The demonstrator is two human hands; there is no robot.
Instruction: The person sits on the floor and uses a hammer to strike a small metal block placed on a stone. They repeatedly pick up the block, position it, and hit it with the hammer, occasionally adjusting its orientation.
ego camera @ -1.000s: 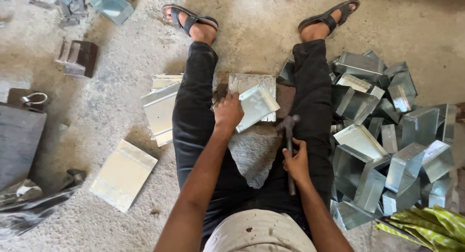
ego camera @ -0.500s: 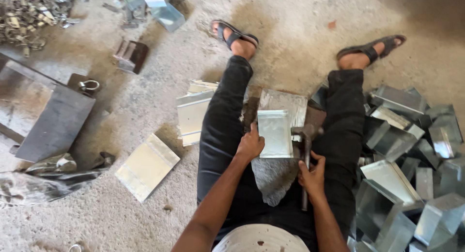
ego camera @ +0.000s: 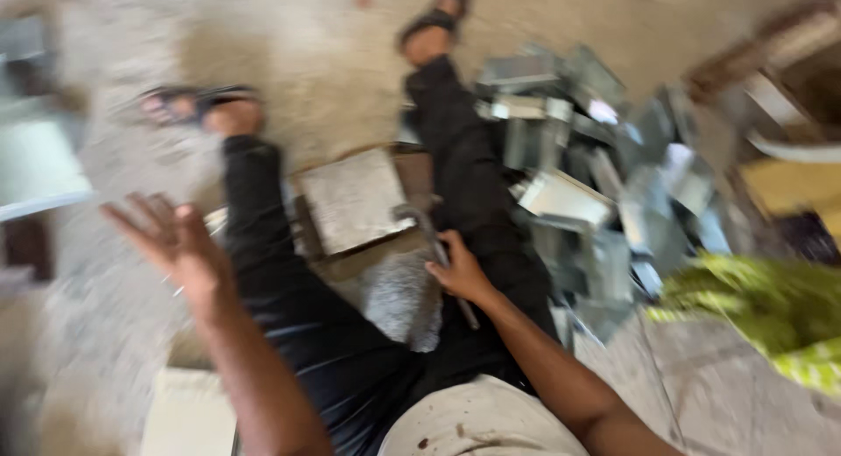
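**Blurred view: one hand raised with nothing in it, the other gripping a hammer**

Motion blur smears the whole view, so edges and fine detail are hard to read. The left hand is lifted over the left thigh, fingers spread apart, holding nothing and touching nothing. The right hand is closed around the handle of a hammer, which lies between the legs; its dark metal head sits at the near edge of a flat grey plate, though whether it touches cannot be made out. The lower end of the handle pokes out below the fist.

The plate looks like a dull, square sheet of metal resting on a darker block between the outstretched legs in black trousers. Just below it lies a rough, pale grey lump, stone-like in texture.

To the right of the right leg, a heap of folded sheet-metal pieces shows shiny, angular faces, individual shapes melting into each other. A yellow-green cloth or sack lies at the right edge, partly cut off. A pale flat sheet sits at the bottom left, cropped by the frame. The floor is gritty concrete.
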